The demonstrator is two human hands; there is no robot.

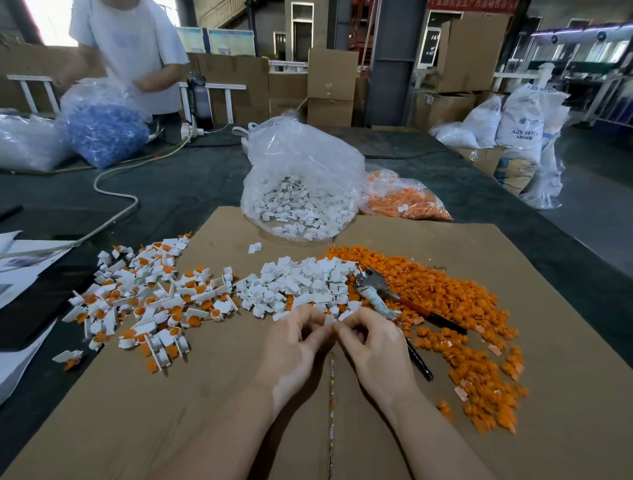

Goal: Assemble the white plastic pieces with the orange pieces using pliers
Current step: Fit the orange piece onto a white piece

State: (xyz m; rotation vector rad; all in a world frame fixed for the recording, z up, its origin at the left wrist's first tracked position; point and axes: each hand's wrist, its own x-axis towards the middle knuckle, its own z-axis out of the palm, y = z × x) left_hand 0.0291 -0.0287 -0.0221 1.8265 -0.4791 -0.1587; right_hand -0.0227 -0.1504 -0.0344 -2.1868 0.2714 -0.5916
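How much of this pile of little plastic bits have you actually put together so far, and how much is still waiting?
Done: a spread of joined white-and-orange pieces lies at the left of the cardboard. In hand: both hands, left hand and right hand, pinch one small white piece; the pliers lie unused. Left: loose white pieces, loose orange pieces, plus two bags, so plenty remains.

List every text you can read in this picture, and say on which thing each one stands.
"ABS RESIN": white sack, right of the table.
Sack's logo and smaller lines: too blurred to read.
Red banner, top: characters too blurred.
Faint print on cardboard near the pliers: unreadable.
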